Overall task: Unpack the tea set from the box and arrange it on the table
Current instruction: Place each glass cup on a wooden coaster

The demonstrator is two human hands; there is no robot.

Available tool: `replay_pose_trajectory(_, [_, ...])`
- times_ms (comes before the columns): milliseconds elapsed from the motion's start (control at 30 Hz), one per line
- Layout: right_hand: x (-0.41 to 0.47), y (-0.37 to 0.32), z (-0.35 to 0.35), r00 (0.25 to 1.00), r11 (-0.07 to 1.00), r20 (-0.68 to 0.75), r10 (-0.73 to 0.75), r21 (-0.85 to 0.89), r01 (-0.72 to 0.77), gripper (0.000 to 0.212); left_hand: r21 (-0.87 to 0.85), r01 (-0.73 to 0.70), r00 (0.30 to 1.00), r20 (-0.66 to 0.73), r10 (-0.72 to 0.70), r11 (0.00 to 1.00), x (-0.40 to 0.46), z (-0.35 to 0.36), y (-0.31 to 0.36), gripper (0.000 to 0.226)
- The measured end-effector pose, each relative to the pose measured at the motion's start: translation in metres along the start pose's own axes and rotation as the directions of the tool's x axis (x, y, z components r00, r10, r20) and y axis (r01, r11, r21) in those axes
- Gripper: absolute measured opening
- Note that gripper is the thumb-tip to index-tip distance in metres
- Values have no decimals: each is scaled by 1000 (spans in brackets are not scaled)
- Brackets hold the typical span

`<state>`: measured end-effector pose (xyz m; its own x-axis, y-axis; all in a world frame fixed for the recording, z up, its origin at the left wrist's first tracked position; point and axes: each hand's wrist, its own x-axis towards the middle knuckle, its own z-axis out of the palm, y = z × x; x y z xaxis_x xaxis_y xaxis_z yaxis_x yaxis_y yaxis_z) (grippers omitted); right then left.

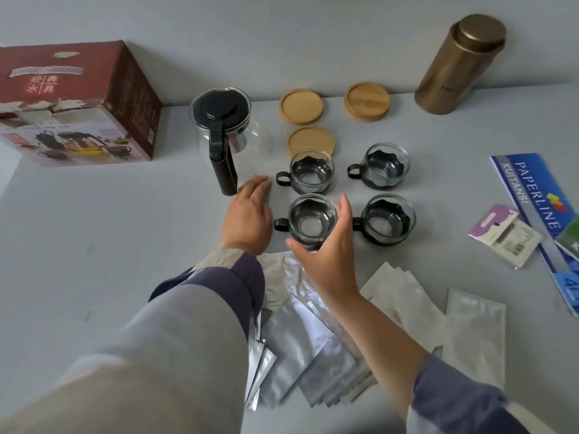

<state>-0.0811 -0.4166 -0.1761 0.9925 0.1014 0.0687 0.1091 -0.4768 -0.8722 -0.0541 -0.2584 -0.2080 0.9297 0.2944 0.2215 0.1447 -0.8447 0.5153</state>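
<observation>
The tea set is out of the dark red cardboard box [75, 104], which stands at the far left of the grey tabletop [94, 230]. The clear glass teapot with black lid and handle [223, 126] stands left of three round wooden coasters [301, 106], and four small glass cups in black holders sit in a two-by-two block. The right hand [329, 245] curves its thumb and fingers around the near-left glass cup [312, 221], apparently gripping it; the left hand [249, 211] lies flat and relaxed on the tabletop between the teapot handle and that cup, holding nothing. The step in hand appears to be final alignment of this cup. Grip the glass wall evenly, not the rim. Slide or lift it only slightly, so that its black loop handle points left like the others. Keep it clear of the adjacent near-right cup [388, 219] to avoid glass contact. Avoid dragging the silver foil sachets [300, 339] lying just behind the wrist.
</observation>
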Motion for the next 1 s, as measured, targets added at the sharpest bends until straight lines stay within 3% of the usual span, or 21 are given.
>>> replay_pose_trajectory(333, [5, 10, 6, 994, 997, -112, 1, -71, -9, 83, -10, 8, 1000, -3, -8, 1000, -1, 2, 5, 49])
replay_pose_trajectory(700, [7, 9, 4, 990, 996, -141, -17, -88, 5, 78, -14, 3, 1000, 6, -3, 1000, -1, 1, 9, 51])
replay_pose_trajectory(1000, [11, -21, -14, 996, 999, -91, 15, 36, -12, 78, -10, 30, 999, 25, -30, 999, 1, 0, 8, 47])
